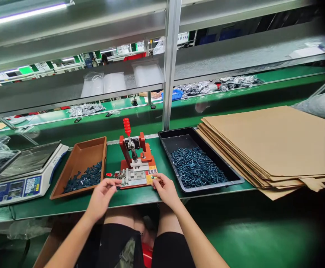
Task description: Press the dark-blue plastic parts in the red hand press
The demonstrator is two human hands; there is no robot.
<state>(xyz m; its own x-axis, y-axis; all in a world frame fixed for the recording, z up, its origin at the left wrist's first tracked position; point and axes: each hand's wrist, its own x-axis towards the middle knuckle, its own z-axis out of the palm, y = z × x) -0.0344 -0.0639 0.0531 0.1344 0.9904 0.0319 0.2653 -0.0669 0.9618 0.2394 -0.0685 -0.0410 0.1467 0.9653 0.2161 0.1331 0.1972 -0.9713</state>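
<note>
A toggle clamp fixture with a red handle (127,127) and an orange-red base (151,158) stands on the green bench in front of me. My left hand (102,197) is at the front left corner of its metal slide block (130,176), thumb and fingers curled together; whatever they pinch is hidden or too small to name. At the front right corner, beside a yellow label (150,175), my right hand (165,190) has thumb and forefinger closed, maybe on a tiny piece I cannot make out. A black tray (179,139) right of the fixture holds many dark blue slim parts (197,167).
Left of the fixture is a brown tray (88,149) with dark blue flat parts (86,176), then a digital scale (19,186). Cardboard sheets (276,141) are stacked at the right. A metal post (171,67) rises behind the bench, with a shelf (220,56) across it.
</note>
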